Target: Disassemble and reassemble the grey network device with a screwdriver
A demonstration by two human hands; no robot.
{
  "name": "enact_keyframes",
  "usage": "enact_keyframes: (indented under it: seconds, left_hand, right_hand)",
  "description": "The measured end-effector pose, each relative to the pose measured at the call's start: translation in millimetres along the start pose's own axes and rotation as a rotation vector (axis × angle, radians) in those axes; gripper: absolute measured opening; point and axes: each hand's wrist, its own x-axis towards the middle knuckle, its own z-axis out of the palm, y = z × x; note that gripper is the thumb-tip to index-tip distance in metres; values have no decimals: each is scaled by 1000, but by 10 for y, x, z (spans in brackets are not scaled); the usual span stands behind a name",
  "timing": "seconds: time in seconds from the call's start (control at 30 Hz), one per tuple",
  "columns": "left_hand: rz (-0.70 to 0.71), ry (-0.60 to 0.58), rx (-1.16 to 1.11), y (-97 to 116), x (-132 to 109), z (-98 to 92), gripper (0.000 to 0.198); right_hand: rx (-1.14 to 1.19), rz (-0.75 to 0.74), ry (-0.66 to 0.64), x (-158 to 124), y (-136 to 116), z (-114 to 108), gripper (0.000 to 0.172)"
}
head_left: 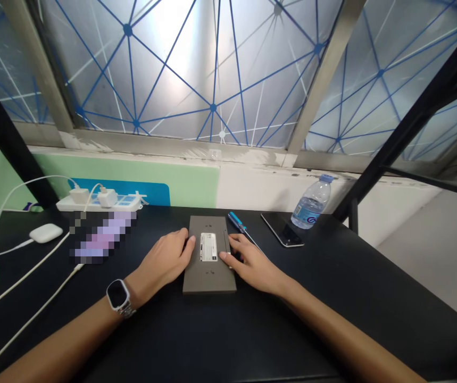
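Grey-brown panel: it is lying flat on the black desk just below the middle of the frame, a short side facing you, and is showing a white label whose print is too small to read.
Left hand: left of centre, your thumb and fingers are touching the panel's left edge; whether they are curling under it, you cannot tell from this view.
Right hand: right of centre, your thumb is resting on the panel by its right edge, the forefinger lying near that edge; whether they are pinching anything, you cannot tell either.
Step in hand: you are apparently steadying the panel between both hands, the right one seemingly attending to the edge.
Next move: any further work on that edge would probably be calling for firm, even bracing from your left hand, so the panel is not sliding.
Blue-handled screwdriver: it is lying just beyond your right hand, its shaft partly hiding behind your fingers.
Right side of the frame: a phone is lying near a water bottle, which is standing upright.
Upper left of the desk: a white power strip is holding two plugged-in adapters.
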Motion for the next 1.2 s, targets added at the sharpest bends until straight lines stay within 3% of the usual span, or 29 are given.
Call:
enact_keyframes:
  seconds: [0.17,0.23,0.3,0.37,0.47,0.53,0.67,0.83,0.97,1.03,1.1,1.2]
  left_hand:
    - [72,154,-163,-21,-20,-117,29]
    - [106,172,-321,-27,-10,-120,25]
    - [70,166,-553,-31,16,-96,26]
    - [-76,59,-808,-32,51,-68,38]
    - [-331,-326,-1148,-23,80,-63,67]
    - [-386,-499,-1337,-19,69,-83,74]
    - [-377,-500,-1502,-36,14,-94,50]
    - [-215,-483,-1524,-29,-25,-31,49]
    - [-167,-420,-1469,49,-31,25,53]
    - [-174,-370,-1439,86,-27,46,55]
    - [-191,-327,-1419,107,-23,61,57]
    - [-205,-282,-1414,105,-20,82,59]
  right_hand:
    - [547,90,72,10,-47,-84,69]
    - [589,73,164,1,-84,-109,71]
    - [533,21,243,-23,-121,-126,61]
    - [424,-50,305,-49,-131,-136,46]
    - [223,-233,328,-68,-65,-148,25]
    - [62,-387,270,-61,4,-157,23]
    - [-133,-509,197,-24,75,-149,25]
    - [-41,-354,324,20,92,-107,27]
    - [224,-112,431,44,131,-111,39]
    - [370,45,317,44,117,-131,31]
    - [447,159,131,35,75,-152,34]
    - [468,217,-7,23,12,-167,40]
